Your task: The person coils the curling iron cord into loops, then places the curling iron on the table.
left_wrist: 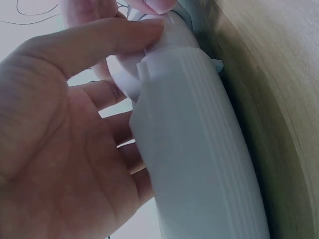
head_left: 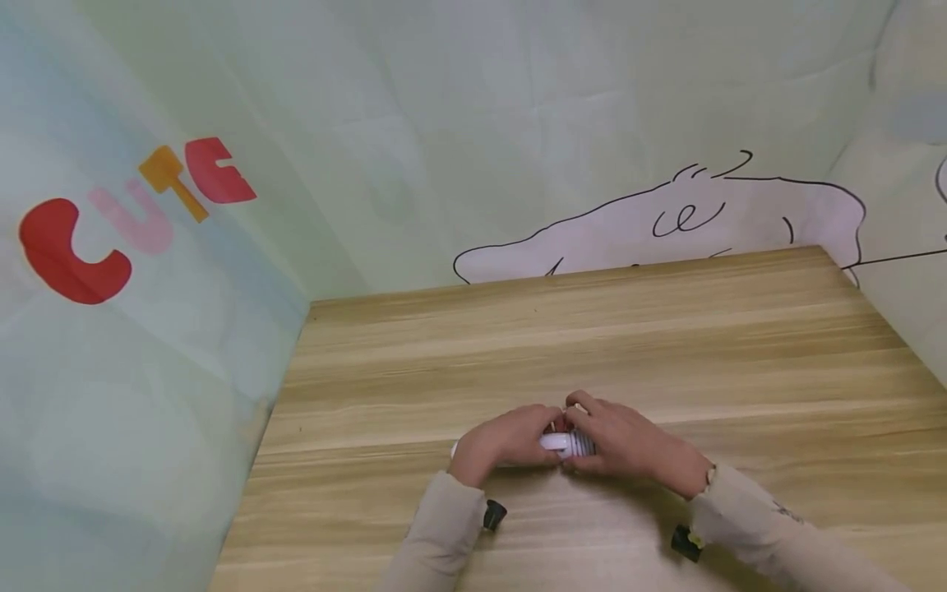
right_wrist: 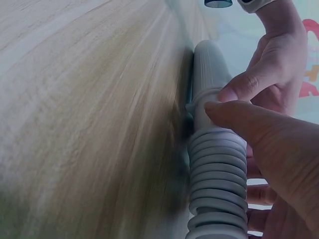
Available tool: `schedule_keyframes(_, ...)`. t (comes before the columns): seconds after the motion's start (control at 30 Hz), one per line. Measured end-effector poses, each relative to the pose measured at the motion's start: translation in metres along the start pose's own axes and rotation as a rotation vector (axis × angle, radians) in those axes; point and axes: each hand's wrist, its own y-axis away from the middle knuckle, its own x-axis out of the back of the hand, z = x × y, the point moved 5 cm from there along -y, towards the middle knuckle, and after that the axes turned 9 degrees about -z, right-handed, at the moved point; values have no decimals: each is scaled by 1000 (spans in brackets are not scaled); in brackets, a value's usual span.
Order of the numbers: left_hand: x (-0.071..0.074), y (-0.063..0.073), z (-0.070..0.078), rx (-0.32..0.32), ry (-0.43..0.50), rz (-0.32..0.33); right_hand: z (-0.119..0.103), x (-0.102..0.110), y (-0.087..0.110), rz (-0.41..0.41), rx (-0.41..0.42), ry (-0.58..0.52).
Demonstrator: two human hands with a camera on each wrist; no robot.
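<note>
Low over the wooden table lies a long white object (head_left: 555, 442), its exact kind unclear. In the left wrist view its smooth white body (left_wrist: 189, 139) has fine lengthwise grooves and a collar at one end. A coil of pale ridged rings (right_wrist: 218, 169), like wound cord or hose, surrounds its other part. My left hand (head_left: 510, 436) grips it near the collar, thumb on top and fingers curled behind. Beside it, my right hand (head_left: 629, 440) holds the coiled part, its thumb pressing close to the left thumb. Both hands partly hide the object in the head view.
The wood-grain table (head_left: 414, 353) extends around the hands. Printed cloth walls (head_left: 473, 148) border it at the back and sides. Small dark devices (head_left: 494, 515) stick out beneath both wrists.
</note>
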Motion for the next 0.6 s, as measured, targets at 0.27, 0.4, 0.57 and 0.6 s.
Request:
schedule_keyframes(0.27,2,0,-1,19,15,-1,-1,2,-1,-10,-25,51)
schedule_keyframes(0.4,1,0,-2,35,36,-4,-1,2,-1,-8,-30,67)
schedule_keyframes(0.57,0,-1,-4,52,37,-14,-1,2,-1,-12,-40,86)
schedule_keyframes(0.6,0,-1,-5,54,38,-15,-1,2,0,-14,-44,88)
